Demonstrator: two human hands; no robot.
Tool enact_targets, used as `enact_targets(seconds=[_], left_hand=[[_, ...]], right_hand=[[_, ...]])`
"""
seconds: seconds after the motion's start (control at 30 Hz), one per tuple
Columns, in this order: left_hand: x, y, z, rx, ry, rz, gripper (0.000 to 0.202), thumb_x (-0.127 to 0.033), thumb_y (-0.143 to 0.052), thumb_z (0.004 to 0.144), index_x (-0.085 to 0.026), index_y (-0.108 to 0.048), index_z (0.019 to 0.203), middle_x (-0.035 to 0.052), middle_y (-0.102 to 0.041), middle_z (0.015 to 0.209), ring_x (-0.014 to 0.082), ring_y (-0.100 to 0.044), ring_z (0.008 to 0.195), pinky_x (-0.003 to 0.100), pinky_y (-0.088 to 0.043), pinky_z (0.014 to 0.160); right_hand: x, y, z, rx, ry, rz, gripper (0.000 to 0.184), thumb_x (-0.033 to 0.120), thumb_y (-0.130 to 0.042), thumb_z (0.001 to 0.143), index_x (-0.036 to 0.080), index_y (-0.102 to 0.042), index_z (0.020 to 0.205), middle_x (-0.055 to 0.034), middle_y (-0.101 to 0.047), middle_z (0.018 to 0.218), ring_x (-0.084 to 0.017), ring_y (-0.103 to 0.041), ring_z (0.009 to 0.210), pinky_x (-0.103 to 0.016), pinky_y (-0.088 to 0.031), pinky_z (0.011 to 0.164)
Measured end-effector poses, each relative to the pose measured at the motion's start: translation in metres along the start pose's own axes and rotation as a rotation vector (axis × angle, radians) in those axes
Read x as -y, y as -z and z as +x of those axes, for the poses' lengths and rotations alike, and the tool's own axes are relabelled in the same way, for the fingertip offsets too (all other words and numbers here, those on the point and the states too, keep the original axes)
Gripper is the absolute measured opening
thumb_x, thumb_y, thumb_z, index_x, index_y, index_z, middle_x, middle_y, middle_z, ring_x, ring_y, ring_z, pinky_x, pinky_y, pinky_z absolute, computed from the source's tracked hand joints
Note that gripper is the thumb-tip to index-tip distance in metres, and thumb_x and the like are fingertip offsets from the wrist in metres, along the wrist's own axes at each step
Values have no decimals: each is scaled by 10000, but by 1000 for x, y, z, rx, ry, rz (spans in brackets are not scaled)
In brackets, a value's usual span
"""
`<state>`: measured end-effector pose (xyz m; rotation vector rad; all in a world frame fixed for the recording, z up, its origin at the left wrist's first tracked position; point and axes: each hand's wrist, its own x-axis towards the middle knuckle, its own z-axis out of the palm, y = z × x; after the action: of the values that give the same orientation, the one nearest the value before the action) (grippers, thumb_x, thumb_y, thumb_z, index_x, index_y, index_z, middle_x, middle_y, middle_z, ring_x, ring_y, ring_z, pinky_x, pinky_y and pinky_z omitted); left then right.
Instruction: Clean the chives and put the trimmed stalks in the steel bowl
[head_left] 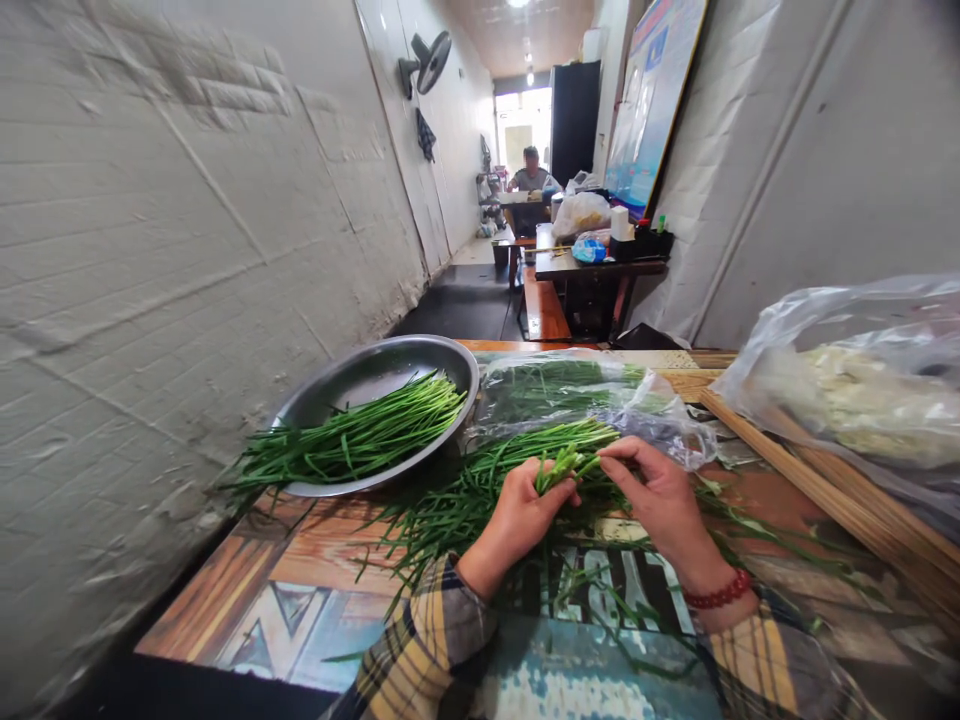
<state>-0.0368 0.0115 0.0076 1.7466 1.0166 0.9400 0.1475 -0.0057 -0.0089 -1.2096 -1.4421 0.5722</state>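
My left hand (531,505) is closed around a small bunch of garlic chives (561,466), their pale cut ends pointing up and to the right. Thumb and forefinger of my right hand (656,497) pinch at the end of a stalk beside that bunch. A loose pile of chives (450,500) lies on the table under and left of my hands. Many more chives (375,430) rest in a wide metal basin (345,372) at the left, their leaf tips hanging over its rim. Behind my hands lies a clear plastic bag (517,385) with greens inside.
Thin wooden sticks (817,480) lie across the table's right side, by a plastic bag with pale shredded contents (870,395). Scraps of leaf (615,600) are scattered on the patterned tabletop (202,610). Farther back, a person (531,172) sits behind another table (555,265).
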Motion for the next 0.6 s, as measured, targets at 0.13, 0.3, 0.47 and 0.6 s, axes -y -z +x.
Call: enact_targets(seconds=[0.13, 0.3, 0.47, 0.6], left_hand=[[2, -3, -2, 25, -111, 153, 268, -322, -567, 858, -165, -646, 655, 19, -572, 693, 159, -508, 750, 253, -393, 709], [6, -7, -1, 135, -157, 171, 297, -320, -499, 904, -165, -529, 653, -7, -526, 666, 129, -449, 654, 235, -332, 607], [5, -9, -4, 135, -193, 282, 177, -178, -513, 852, -179, -503, 675, 3, -551, 703, 146, -485, 687, 244, -343, 631], [3, -11, -5, 133, -177, 353, 61, -127, -535, 802, -178, -539, 770, 25, -601, 792, 170, -525, 748, 262, -388, 689]], right_hand=[[6, 1, 1, -34, 146, -106, 128, 325, -609, 859, 226, -668, 803, -21, -675, 797, -189, -607, 802, -331, -458, 767], [18, 7, 0, 33, 166, -71, 194, 354, -538, 909, 248, -701, 903, -50, -707, 912, -219, -639, 898, -371, -488, 834], [30, 12, -7, 140, 228, 101, 626, 583, -261, 952, 288, -287, 1503, -49, -361, 1531, -285, -327, 1404, -475, -272, 1151], [36, 10, -13, 433, 330, -49, 748, 677, -209, 907, 277, -169, 1537, -14, -223, 1590, -293, -221, 1449, -459, -164, 1204]])
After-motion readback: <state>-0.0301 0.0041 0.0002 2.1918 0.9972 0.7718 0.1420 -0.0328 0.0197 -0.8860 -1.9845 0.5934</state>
